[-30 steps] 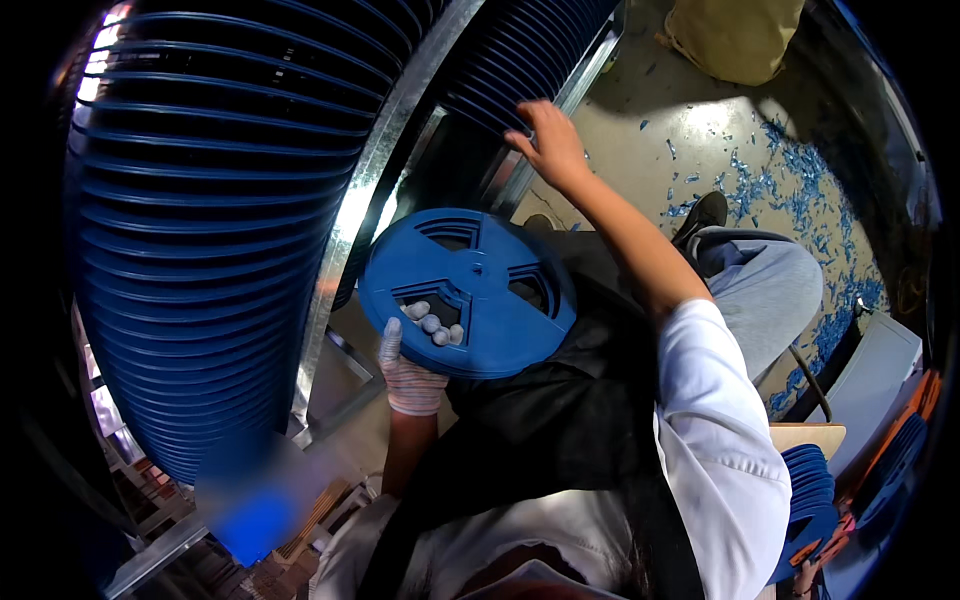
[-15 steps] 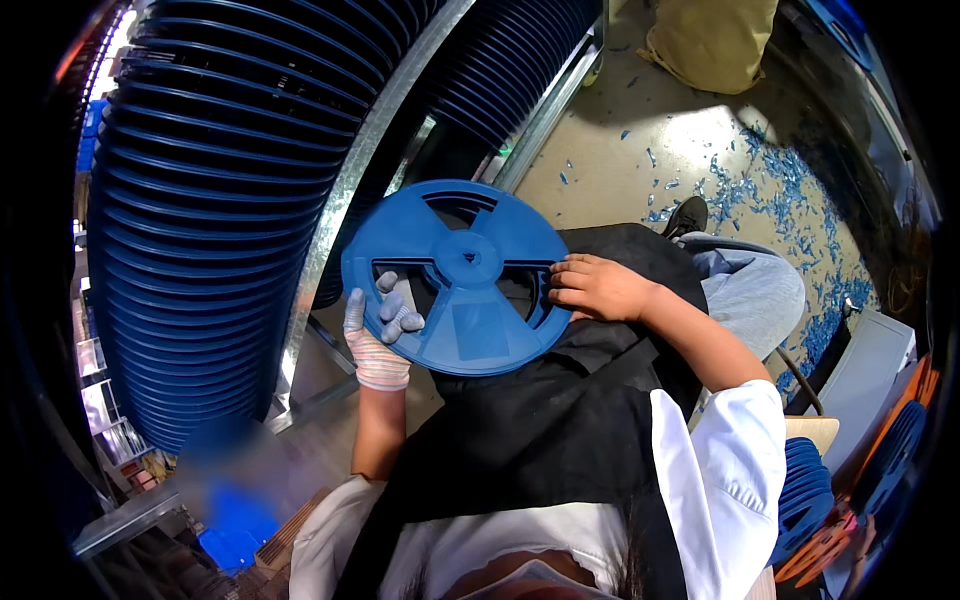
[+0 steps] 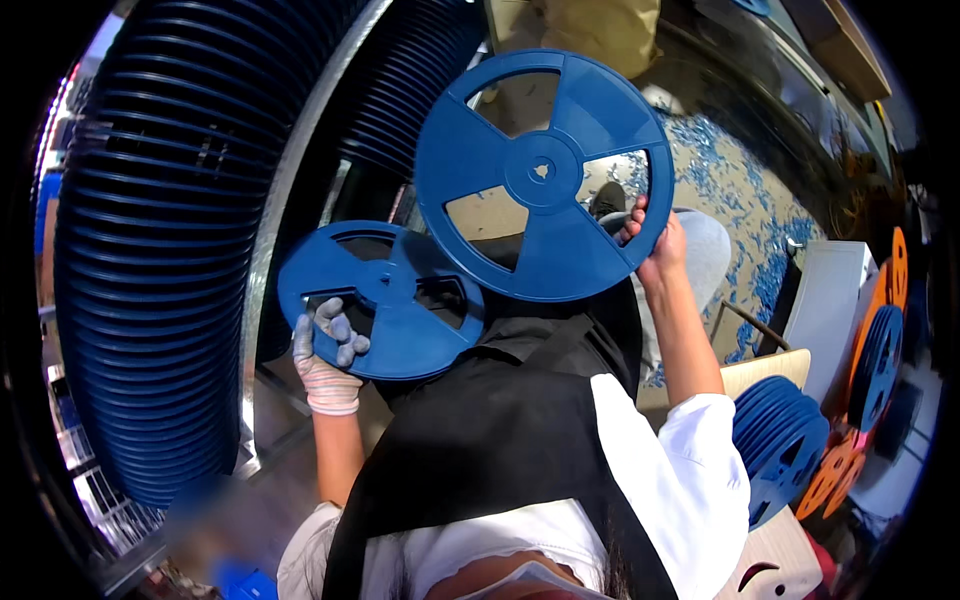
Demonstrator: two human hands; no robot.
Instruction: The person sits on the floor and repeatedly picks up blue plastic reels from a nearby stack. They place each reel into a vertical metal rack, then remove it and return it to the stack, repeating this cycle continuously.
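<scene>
My bare right hand (image 3: 655, 240) grips the rim of a large blue plastic reel (image 3: 545, 250), raised in front of me with its flat face toward me. Three cut-out windows ring its hub, and my fingers pass through the one at the right. Lower and to the left, my left hand (image 3: 330, 355), in a striped grey-tipped glove, is closed round the rim of a second blue reel (image 3: 410, 335), its fingers coming through a window. The raised reel overlaps the far right edge of this second one. Whether more reels lie beneath it I cannot tell.
Long rows of blue reels (image 3: 150, 270) stand on edge at the left, beside a metal rail (image 3: 270, 190). More blue reels (image 3: 780, 450) and orange reels (image 3: 830, 480) are at the right, near a grey cabinet (image 3: 825, 295). Blue scraps (image 3: 765, 210) litter the floor by a yellowish sack (image 3: 605, 35).
My right hand has lifted one reel off the other, up and away from me. The left hand's reel has shifted left and slightly down in view.
</scene>
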